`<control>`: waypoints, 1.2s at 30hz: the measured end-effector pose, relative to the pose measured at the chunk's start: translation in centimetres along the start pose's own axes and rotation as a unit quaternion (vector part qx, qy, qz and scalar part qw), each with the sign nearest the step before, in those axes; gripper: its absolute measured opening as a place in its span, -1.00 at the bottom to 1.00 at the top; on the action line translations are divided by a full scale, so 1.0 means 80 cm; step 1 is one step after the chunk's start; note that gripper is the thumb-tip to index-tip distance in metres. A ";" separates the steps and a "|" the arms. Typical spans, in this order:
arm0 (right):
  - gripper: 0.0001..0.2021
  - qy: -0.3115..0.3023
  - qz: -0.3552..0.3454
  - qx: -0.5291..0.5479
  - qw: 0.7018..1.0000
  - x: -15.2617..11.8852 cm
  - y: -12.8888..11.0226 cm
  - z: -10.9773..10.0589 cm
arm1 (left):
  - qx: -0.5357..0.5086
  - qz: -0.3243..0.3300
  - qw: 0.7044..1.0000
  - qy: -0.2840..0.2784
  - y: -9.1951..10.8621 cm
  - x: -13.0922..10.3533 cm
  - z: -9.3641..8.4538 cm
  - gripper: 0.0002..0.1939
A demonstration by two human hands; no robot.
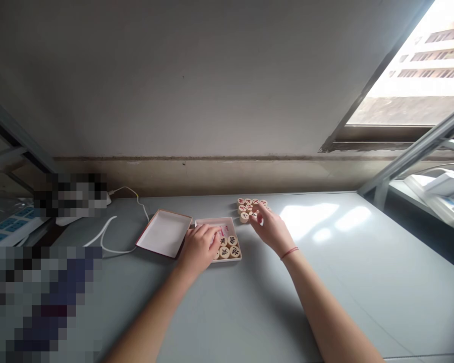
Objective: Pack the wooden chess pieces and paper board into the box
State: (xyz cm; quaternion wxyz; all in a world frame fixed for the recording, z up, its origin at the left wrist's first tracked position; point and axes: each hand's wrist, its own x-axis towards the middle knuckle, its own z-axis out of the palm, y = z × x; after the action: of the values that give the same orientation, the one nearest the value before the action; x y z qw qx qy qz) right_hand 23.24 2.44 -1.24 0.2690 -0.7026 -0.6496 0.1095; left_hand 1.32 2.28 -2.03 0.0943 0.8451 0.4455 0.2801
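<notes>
A shallow white box (236,259) holds several round wooden Chinese chess pieces (224,252) marked with black characters; a bit of red print shows inside it. My left hand (200,247) reaches over the box's left side, fingers bent, thumb and forefinger apart, hiding part of the contents. To the right of the box, more wooden pieces (241,201) sit in close rows, mostly with red characters. At the near side of these rows, my right hand (270,227) pinches a chess piece (252,215) with a dark character. A red cord circles my right wrist.
The box lid (164,233) lies upturned left of the box, near a white cable (103,237). Power strips (7,224) stand at the far left. A wall (212,176) bounds the back of the grey table (227,312). Metal frames (380,194) rise at both sides.
</notes>
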 end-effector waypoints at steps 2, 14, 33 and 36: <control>-0.78 -0.061 -0.032 0.065 0.995 -0.005 -0.015 0.002 | 0.037 0.009 0.999 -0.022 0.002 -0.001 0.001 -0.76; -0.63 -0.145 -0.088 0.080 0.982 -0.015 -0.033 0.028 | 0.032 -0.004 0.998 -0.056 0.009 -0.004 0.002 -0.85; -0.90 0.018 -0.133 -0.027 0.991 -0.020 -0.046 -0.011 | -0.438 -0.208 0.872 0.077 0.011 0.006 0.004 -0.73; -0.87 -0.013 -0.014 -0.100 0.995 -0.009 -0.015 -0.031 | -0.460 -0.202 0.858 0.106 0.005 0.006 0.006 -0.69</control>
State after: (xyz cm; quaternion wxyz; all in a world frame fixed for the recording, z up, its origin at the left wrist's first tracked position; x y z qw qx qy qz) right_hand 23.35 1.16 1.31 0.1901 -0.7156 -0.6703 0.0499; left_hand 2.10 2.47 -2.11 0.4789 0.5619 0.4346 0.5157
